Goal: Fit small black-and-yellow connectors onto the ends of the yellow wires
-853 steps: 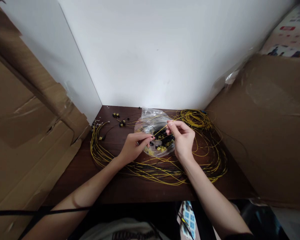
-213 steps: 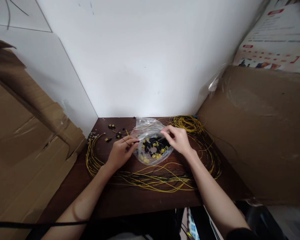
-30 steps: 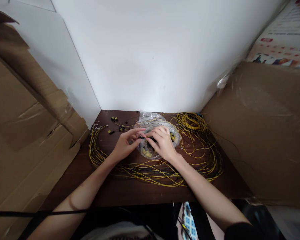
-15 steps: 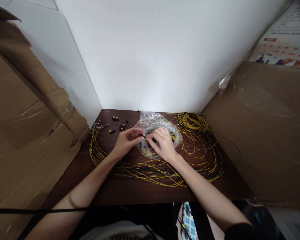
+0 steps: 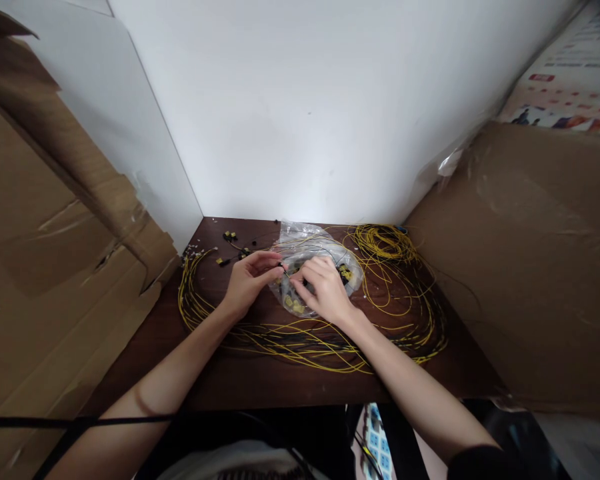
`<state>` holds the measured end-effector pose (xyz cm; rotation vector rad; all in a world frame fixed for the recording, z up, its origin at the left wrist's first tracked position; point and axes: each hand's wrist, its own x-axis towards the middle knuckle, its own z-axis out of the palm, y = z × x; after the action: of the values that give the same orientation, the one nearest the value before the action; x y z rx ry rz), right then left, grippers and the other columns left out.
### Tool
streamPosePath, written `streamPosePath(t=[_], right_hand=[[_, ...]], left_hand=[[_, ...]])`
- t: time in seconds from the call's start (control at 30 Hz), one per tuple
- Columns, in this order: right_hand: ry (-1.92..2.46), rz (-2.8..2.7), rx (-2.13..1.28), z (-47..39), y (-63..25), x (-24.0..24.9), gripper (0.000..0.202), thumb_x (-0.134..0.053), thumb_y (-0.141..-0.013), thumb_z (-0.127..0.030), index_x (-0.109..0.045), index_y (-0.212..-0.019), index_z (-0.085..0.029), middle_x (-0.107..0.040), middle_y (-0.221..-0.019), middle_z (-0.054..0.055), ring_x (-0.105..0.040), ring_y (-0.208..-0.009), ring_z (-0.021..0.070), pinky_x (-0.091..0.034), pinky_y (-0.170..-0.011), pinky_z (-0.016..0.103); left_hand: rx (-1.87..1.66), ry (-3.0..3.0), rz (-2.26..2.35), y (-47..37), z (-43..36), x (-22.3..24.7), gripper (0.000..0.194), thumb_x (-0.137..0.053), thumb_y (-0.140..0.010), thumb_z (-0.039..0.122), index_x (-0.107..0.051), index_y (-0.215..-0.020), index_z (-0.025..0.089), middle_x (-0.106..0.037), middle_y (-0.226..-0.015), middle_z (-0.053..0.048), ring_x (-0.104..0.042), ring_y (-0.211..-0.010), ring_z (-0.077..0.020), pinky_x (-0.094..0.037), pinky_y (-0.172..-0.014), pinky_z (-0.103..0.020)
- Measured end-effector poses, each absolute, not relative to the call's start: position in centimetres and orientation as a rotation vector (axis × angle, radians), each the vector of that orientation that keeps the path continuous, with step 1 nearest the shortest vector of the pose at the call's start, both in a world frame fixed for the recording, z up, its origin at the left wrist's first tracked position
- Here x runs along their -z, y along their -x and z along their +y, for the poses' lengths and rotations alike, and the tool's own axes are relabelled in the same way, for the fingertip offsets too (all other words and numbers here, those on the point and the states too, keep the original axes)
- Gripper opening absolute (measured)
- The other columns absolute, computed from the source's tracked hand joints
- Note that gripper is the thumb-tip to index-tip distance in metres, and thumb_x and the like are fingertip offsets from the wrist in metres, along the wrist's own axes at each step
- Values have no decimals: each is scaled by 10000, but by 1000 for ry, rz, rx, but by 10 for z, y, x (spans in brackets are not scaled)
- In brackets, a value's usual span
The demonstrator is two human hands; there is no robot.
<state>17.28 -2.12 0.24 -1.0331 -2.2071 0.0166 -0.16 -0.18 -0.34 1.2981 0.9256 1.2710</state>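
Observation:
Over the clear plastic bag (image 5: 305, 233) at the middle of the table, both my hands work close together. My left hand (image 5: 249, 280) pinches a small black connector (image 5: 282, 265) between thumb and fingers. Facing it, my right hand (image 5: 325, 287) has thumb and forefinger closed on a thin dark wire (image 5: 289, 274) that runs toward the connector. Whether the wire sits inside the connector is too small to tell. Yellow-and-black connector pieces (image 5: 295, 305) lie in the bag beneath my hands, partly hidden by them.
Yellow and black wires (image 5: 300, 347) arc along the table's front, with a yellow coil (image 5: 385, 243) at back right. Loose connectors (image 5: 223, 262) lie at back left. Cardboard stands left (image 5: 45, 267) and right (image 5: 530, 267); a white panel (image 5: 300, 120) rises behind.
My left hand has shifted slightly left with the connector. The gap between my hands is a little wider, and a short length of dark wire now shows there.

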Motion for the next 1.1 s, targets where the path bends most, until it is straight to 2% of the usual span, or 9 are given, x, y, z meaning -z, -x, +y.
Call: streamPosePath(t=[0.23, 0.43, 0.8, 1.1], right_hand=[[1056, -2145, -80, -21, -176, -7, 173, -458, -879, -267, -596, -808, -191, -612, -801, 34, -504, -817, 178, -344, -783, 340], [1028, -2001, -111, -23, -175, -8, 159, -472, -880, -281, -608, -880, -199, -620, -829, 38, -521, -830, 178, -364, -778, 339], [995, -1998, -147, -25, -171, -4, 137, -472, -878, -264, -584, -839, -195, -608, -800, 37, -522, -797, 174, -384, -762, 330], [960, -2043, -162, -23, -171, -5, 146, -472, -879, -256, -580, -835, -170, -597, -794, 47, -509, -783, 169, -388, -741, 311]], left_hand=[[-1268, -1390, 979, 2, -2, 3, 297, -741, -615, 321, -630, -816, 132, -696, -808, -63, -643, -784, -185, -509, -771, -337], [-1249, -1438, 984, 1, -3, 2, 234, -746, -611, 286, -670, -784, 147, -695, -820, -43, -636, -782, -175, -506, -782, -321], [-1236, -1486, 897, 0, -5, 1, 159, -743, -610, 224, -697, -742, 149, -683, -807, -37, -625, -794, -169, -495, -783, -307], [-1219, -1499, 870, -1, -6, -2, 146, -740, -615, 217, -679, -715, 131, -658, -724, -21, -603, -710, -141, -484, -717, -272]])
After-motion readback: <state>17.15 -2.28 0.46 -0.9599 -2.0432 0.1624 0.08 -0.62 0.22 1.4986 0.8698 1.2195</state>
